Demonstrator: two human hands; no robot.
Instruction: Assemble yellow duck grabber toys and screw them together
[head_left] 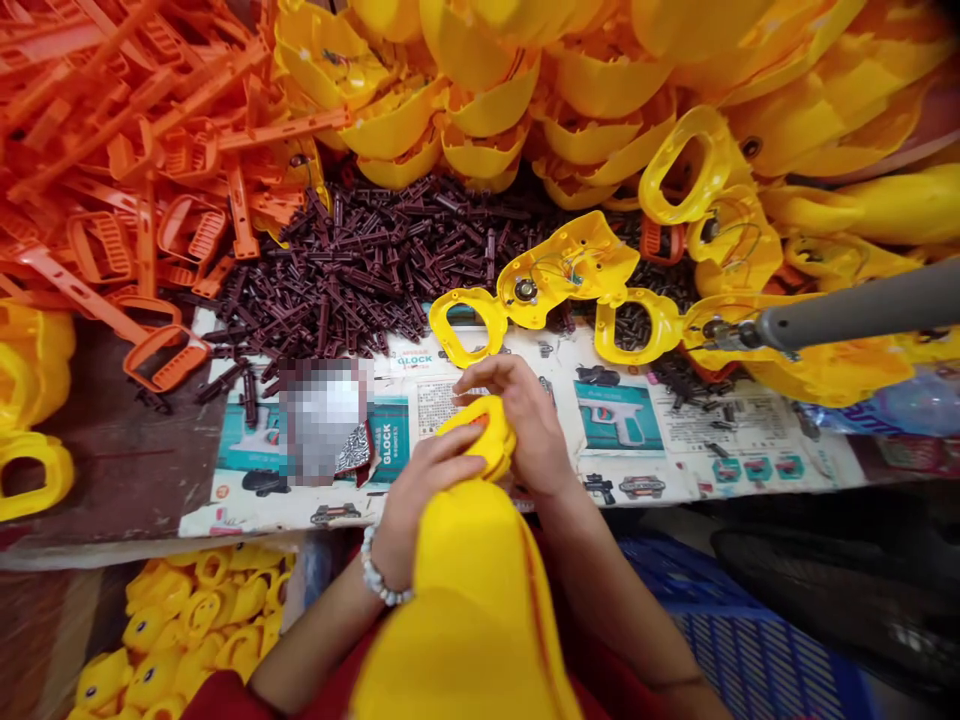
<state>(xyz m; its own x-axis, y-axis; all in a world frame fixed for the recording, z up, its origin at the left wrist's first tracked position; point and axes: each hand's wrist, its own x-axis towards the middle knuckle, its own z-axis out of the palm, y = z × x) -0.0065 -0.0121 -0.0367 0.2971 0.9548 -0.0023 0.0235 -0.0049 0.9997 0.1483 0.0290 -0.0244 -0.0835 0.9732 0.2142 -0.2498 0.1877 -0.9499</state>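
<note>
A large yellow plastic toy body (469,600) reaches from the lower edge of the view up to my hands, with a seam along its right side. Its looped handle end (491,430) points away from me over the table. My left hand (427,490), with a beaded bracelet at the wrist, is closed over the left side of the loop. On the other side, my right hand (532,425) curls its fingers around the loop's right and far side. A bit of orange shows inside the loop. The right fingertips are partly hidden, and I cannot make out any small part in them.
Dark brown plastic parts (360,260) lie heaped behind my hands. Orange handled parts (150,150) pile up at left, stacked yellow shells (480,90) at the back. A grey screwdriver-like tool (862,310) juts in from the right. A blue crate (742,620) stands below.
</note>
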